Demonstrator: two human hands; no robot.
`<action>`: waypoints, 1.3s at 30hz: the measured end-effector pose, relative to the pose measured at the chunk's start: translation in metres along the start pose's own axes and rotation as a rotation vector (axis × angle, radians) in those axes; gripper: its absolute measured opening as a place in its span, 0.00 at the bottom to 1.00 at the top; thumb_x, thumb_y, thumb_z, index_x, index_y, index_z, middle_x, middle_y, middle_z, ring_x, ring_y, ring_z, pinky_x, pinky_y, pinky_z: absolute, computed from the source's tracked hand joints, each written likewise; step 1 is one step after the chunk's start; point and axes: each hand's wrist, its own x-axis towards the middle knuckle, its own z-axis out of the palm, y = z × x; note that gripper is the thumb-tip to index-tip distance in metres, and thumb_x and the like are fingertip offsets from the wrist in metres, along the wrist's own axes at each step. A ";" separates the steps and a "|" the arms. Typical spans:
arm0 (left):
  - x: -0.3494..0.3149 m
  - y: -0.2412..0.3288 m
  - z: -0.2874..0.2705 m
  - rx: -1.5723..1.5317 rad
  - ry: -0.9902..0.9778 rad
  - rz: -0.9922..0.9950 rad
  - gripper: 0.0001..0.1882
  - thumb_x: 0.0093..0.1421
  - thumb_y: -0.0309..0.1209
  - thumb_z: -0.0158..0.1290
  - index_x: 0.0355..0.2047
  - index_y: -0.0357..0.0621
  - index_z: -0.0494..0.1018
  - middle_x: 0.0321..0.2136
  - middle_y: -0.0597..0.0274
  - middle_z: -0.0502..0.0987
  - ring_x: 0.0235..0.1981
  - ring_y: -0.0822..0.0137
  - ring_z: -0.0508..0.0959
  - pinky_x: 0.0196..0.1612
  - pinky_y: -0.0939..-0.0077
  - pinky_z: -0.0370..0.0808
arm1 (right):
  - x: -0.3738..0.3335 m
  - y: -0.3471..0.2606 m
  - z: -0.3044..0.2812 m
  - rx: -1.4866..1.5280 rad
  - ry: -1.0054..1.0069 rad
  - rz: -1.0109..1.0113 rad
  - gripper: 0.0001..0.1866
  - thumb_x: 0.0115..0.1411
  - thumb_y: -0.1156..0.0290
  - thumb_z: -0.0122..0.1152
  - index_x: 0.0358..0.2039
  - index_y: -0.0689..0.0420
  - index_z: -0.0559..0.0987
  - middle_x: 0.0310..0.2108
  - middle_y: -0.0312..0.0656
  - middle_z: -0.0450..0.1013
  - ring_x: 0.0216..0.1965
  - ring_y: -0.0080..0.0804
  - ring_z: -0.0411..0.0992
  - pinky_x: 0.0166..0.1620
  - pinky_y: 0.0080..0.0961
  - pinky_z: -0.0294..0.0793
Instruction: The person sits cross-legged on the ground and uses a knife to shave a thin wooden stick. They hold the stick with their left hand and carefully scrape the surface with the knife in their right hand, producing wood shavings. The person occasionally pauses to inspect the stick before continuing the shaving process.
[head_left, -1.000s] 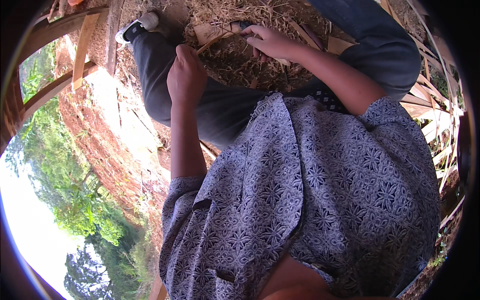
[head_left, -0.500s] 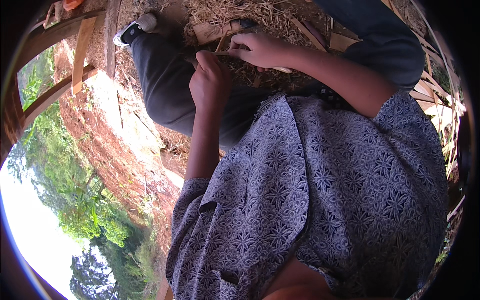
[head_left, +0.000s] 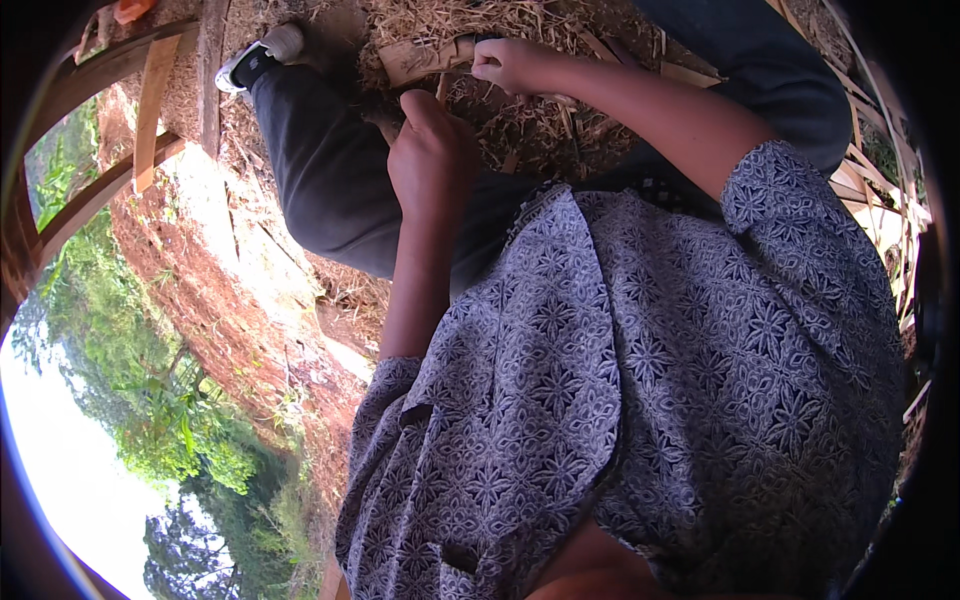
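My left hand (head_left: 434,160) is closed in a fist with the thumb on top, above my bent leg. Whatever it grips is hidden from view. Farther forward and to the right, my right hand (head_left: 518,68) is closed too, its fingers curled together. A pale bit shows below the right wrist, too small to name. Just left of the right hand, a flat piece of wood (head_left: 412,62) lies on the shavings, with a dark part at its right end. The two hands are apart.
Wood shavings (head_left: 530,20) cover the ground around my legs. A wooden board (head_left: 212,80) and curved wooden slats (head_left: 152,115) stand to the left, near my shoe (head_left: 262,58). More thin strips (head_left: 880,180) lie at the right. Reddish soil slopes beyond.
My right hand has moved forward and slightly right, away from the left hand, up to the flat wood's dark end. The thin pale stick seen between the hands no longer shows there.
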 end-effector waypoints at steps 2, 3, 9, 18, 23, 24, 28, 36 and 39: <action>0.000 -0.002 -0.005 0.009 0.000 -0.035 0.10 0.63 0.26 0.49 0.37 0.40 0.58 0.22 0.40 0.76 0.25 0.36 0.79 0.24 0.44 0.75 | -0.003 -0.009 -0.005 0.035 -0.051 0.043 0.15 0.71 0.54 0.56 0.46 0.52 0.76 0.21 0.37 0.72 0.18 0.23 0.71 0.22 0.26 0.71; 0.000 -0.004 -0.005 -0.025 0.024 -0.032 0.10 0.63 0.26 0.49 0.38 0.40 0.58 0.23 0.39 0.76 0.25 0.36 0.79 0.24 0.44 0.75 | -0.010 -0.013 -0.006 0.052 -0.064 0.013 0.16 0.71 0.54 0.55 0.46 0.52 0.76 0.21 0.36 0.72 0.18 0.23 0.71 0.22 0.26 0.71; -0.003 -0.014 -0.005 -0.113 0.059 -0.062 0.14 0.64 0.23 0.48 0.38 0.39 0.52 0.28 0.39 0.71 0.28 0.32 0.77 0.27 0.43 0.71 | -0.070 -0.075 -0.021 0.041 -0.190 0.011 0.18 0.72 0.52 0.54 0.50 0.52 0.76 0.19 0.35 0.70 0.16 0.22 0.71 0.20 0.25 0.71; -0.001 -0.023 -0.001 -0.063 0.122 0.016 0.13 0.65 0.25 0.50 0.40 0.40 0.55 0.27 0.39 0.74 0.26 0.34 0.78 0.24 0.46 0.75 | -0.066 -0.080 -0.019 0.003 -0.172 0.007 0.15 0.72 0.53 0.54 0.47 0.50 0.75 0.19 0.36 0.70 0.15 0.24 0.71 0.19 0.26 0.71; 0.000 -0.029 -0.002 -0.044 0.123 0.015 0.12 0.65 0.25 0.49 0.39 0.39 0.54 0.25 0.39 0.74 0.26 0.34 0.78 0.24 0.46 0.75 | -0.055 -0.074 -0.009 0.002 -0.126 -0.038 0.13 0.72 0.56 0.55 0.46 0.50 0.75 0.18 0.36 0.71 0.14 0.25 0.71 0.18 0.27 0.71; 0.001 -0.030 -0.002 -0.042 0.123 0.018 0.12 0.65 0.25 0.49 0.39 0.39 0.54 0.25 0.39 0.74 0.26 0.34 0.78 0.24 0.46 0.75 | -0.053 -0.074 -0.008 0.000 -0.122 -0.041 0.12 0.72 0.56 0.55 0.46 0.50 0.75 0.17 0.36 0.71 0.14 0.25 0.71 0.18 0.27 0.71; 0.003 -0.030 -0.007 -0.080 0.066 -0.026 0.12 0.65 0.24 0.47 0.38 0.38 0.52 0.27 0.37 0.73 0.28 0.31 0.77 0.27 0.42 0.73 | -0.049 -0.075 -0.008 -0.027 -0.139 -0.045 0.12 0.72 0.57 0.55 0.47 0.50 0.75 0.18 0.36 0.72 0.15 0.25 0.72 0.19 0.28 0.72; 0.009 -0.032 -0.009 -0.154 0.146 0.039 0.13 0.66 0.23 0.49 0.39 0.37 0.54 0.30 0.41 0.73 0.28 0.37 0.78 0.28 0.47 0.73 | -0.047 -0.076 -0.012 0.064 -0.132 -0.014 0.16 0.73 0.55 0.53 0.49 0.53 0.75 0.19 0.36 0.71 0.17 0.23 0.73 0.20 0.26 0.73; 0.011 -0.034 -0.008 -0.222 0.292 0.115 0.11 0.66 0.24 0.54 0.40 0.36 0.62 0.30 0.48 0.74 0.28 0.46 0.79 0.28 0.56 0.75 | -0.053 -0.075 -0.013 0.210 -0.103 0.028 0.17 0.72 0.56 0.53 0.50 0.55 0.75 0.22 0.36 0.72 0.17 0.23 0.74 0.21 0.23 0.74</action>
